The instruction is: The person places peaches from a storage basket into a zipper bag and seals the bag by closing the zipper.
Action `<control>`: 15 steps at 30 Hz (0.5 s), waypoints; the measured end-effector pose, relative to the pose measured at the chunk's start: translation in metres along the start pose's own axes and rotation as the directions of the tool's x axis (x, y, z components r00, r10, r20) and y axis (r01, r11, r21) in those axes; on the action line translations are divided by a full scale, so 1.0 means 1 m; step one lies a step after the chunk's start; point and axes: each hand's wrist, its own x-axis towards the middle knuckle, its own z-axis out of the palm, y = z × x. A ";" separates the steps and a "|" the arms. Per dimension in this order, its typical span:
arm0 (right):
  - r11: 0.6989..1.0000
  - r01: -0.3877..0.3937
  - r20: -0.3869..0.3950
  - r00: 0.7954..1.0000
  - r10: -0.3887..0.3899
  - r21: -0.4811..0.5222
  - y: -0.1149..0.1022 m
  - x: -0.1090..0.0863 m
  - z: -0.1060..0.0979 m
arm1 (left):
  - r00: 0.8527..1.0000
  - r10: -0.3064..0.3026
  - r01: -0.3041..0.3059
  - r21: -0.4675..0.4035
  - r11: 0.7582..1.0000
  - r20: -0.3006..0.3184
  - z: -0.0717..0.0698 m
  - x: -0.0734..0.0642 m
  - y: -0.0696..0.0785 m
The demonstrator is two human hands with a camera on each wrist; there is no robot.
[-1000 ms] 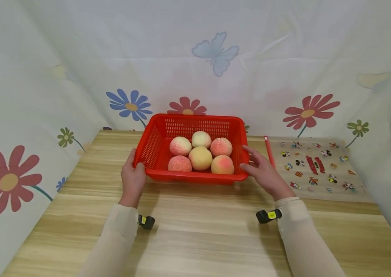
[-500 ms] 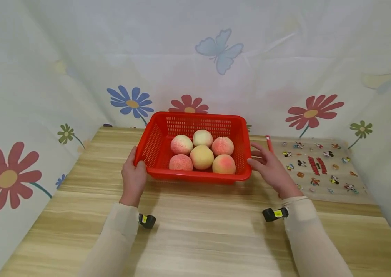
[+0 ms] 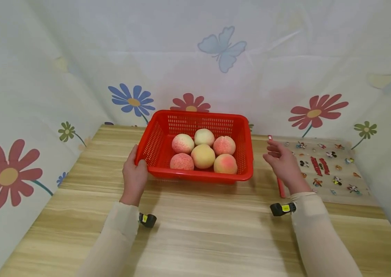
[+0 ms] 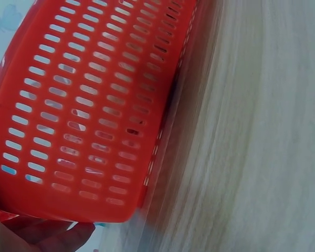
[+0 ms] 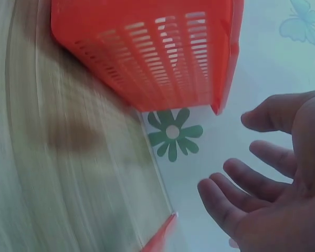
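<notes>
A red plastic basket [image 3: 198,175] with slotted walls holds several peaches [image 3: 203,156], some pale yellow and some speckled pink. My left hand [image 3: 135,177] grips the basket's left front corner, its thumb over the rim. In the left wrist view, curled fingers [image 4: 68,239] of that hand show against the basket's end wall. To the right of the basket and apart from it is my right hand [image 3: 285,165], holding nothing. Its fingers are spread and loosely bent in the right wrist view. Below this hand lies the red edge strip of a clear printed pouch [image 3: 333,192].
A wood-grain table [image 3: 195,227] carries everything. Behind it and along both sides hangs a white flowered cloth [image 3: 167,69], close to the basket's back. Each wrist wears a small black camera [image 3: 281,209].
My right hand has let go of the basket's right side and moved right, toward the pouch. My left hand keeps its hold. The basket has hardly moved.
</notes>
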 end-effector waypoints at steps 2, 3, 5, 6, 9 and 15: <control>1.000 0.002 -0.020 1.000 -0.002 -0.018 0.001 0.001 -0.002 | 1.000 0.003 -0.003 -0.005 1.000 0.003 0.000 0.000 0.001; 1.000 -0.001 -0.029 1.000 0.000 -0.027 0.002 0.002 -0.003 | 1.000 0.002 -0.002 -0.009 1.000 0.004 -0.001 0.000 0.001; 0.999 -0.015 -0.043 0.999 0.013 -0.043 0.003 0.004 -0.004 | 1.000 -0.001 0.001 -0.013 1.000 0.008 -0.001 0.000 0.002; 0.999 -0.024 -0.047 0.999 0.022 -0.048 0.004 0.005 -0.004 | 1.000 0.000 0.000 -0.017 1.000 0.010 -0.001 0.000 0.003; 0.997 -0.060 -0.050 0.997 0.058 -0.057 0.008 0.008 -0.006 | 1.000 -0.008 0.008 -0.021 1.000 0.012 -0.001 -0.001 0.004; 0.992 -0.106 -0.057 0.993 0.102 -0.075 0.015 0.013 -0.008 | 1.000 -0.012 0.012 -0.020 1.000 0.008 -0.001 -0.002 0.006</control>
